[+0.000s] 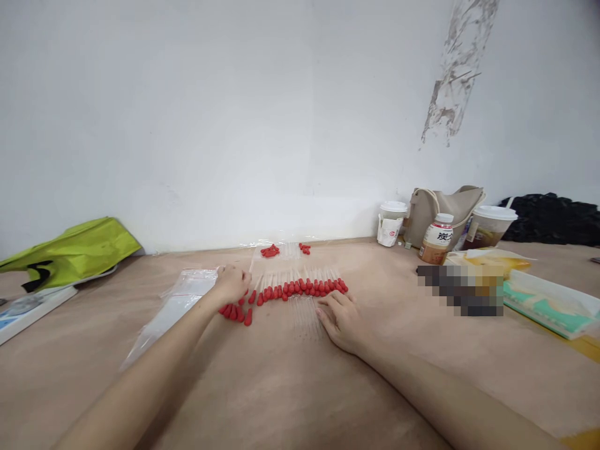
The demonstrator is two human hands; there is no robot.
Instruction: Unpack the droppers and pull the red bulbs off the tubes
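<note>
A row of red rubber bulbs with thin clear tubes, like droppers, lies across the brown-covered table. My left hand is at the row's left end, fingers curled down, with what is in them hidden. Several loose red bulbs lie just below and beside it. Resting at the row's right part, my right hand has its thumb apart from its fingers, and nothing shows between them. Bare clear tubes lie beside that thumb, below the row.
A clear plastic bag lies left, near a yellow-green bag. Small red bulbs lie by the wall. At right stand a paper cup, a bottle, a beige bag, a lidded drink cup and a white tray.
</note>
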